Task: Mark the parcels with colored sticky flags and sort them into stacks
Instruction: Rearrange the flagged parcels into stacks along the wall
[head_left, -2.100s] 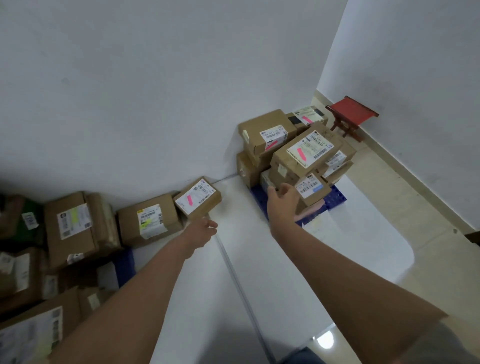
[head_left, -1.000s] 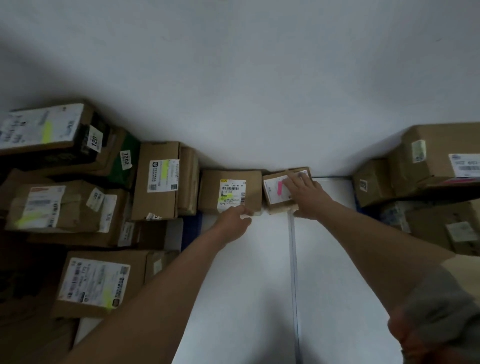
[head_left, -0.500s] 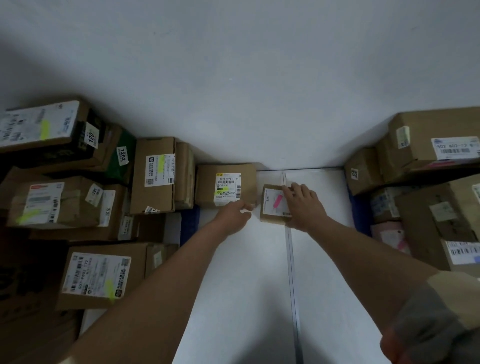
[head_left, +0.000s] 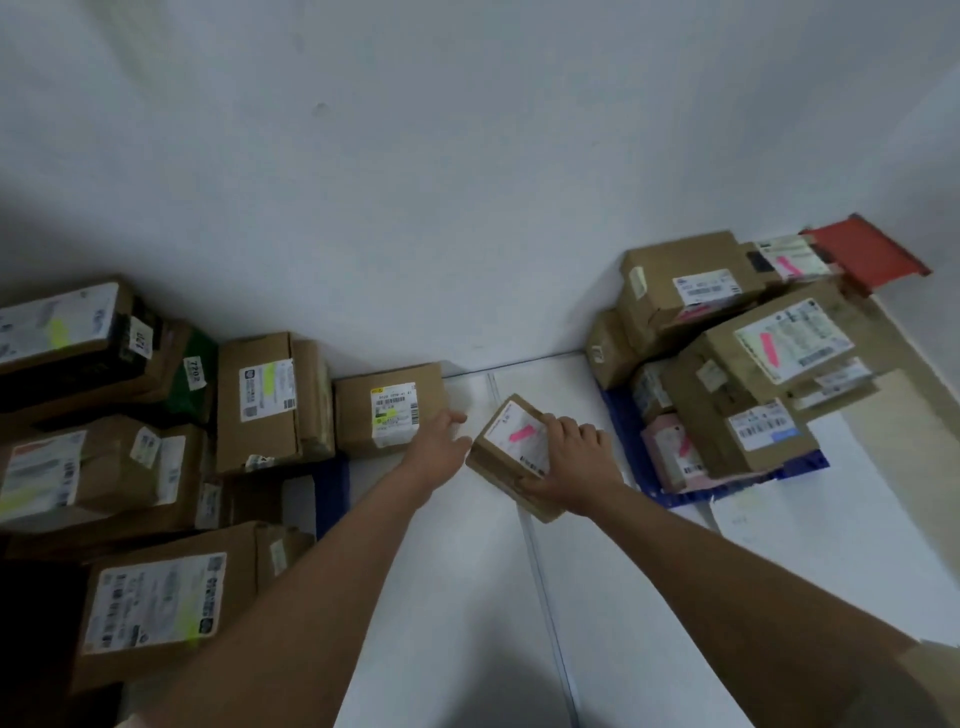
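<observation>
Right hand grips 1 small brown cardboard parcel bearing a pink sticky flag, tilted above the white floor. Left hand, fingers relaxed, holds nothing.

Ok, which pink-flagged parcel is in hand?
The small box gripped by the right hand, between the piles; the other pink-flagged parcels sit stacked at right.

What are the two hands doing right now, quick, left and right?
Left hand: open, fingers relaxed, holding nothing, beside the yellow-flagged parcel.
Right hand: fingers curled over the small pink-flagged parcel, gripping it.
</observation>
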